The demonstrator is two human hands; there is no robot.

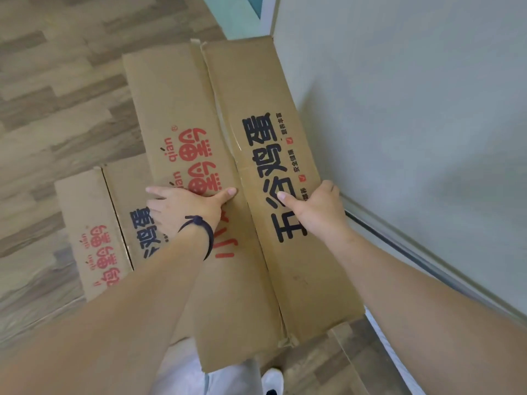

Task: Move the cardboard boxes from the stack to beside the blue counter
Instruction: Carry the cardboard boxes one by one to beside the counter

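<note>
**Flattened box held against wall, second box partly hidden beneath**

A pale wall (413, 109) fills the right side of the view; its upper extent is cut off by the frame. The wood-pattern floor (57, 109) occupies the left side and is seen blurred. A blue-green surface (236, 15) is visible at the top edge, just beyond the far end of the box; only a small strip is shown, so its identity cannot be confirmed.

The upper cardboard box (228, 138) is flattened, with its long right edge touching or just beside the wall. Red print is carried on its left panel and black print on its right panel. Its near end hangs over pale trousers (182, 374) and a white shoe (272, 380), both cut off by the bottom edge.

A second cardboard box (91, 223) lies on the floor to the left; its right portion is hidden under the upper box and the left forearm.

The left hand (185, 209) is pressed flat on the upper box, fingers spread. The right hand (316, 209) is clamped on the box's right edge, fingers hidden behind it. The hands are apart. A dark wristband (202, 232) is worn on the left wrist.
</note>
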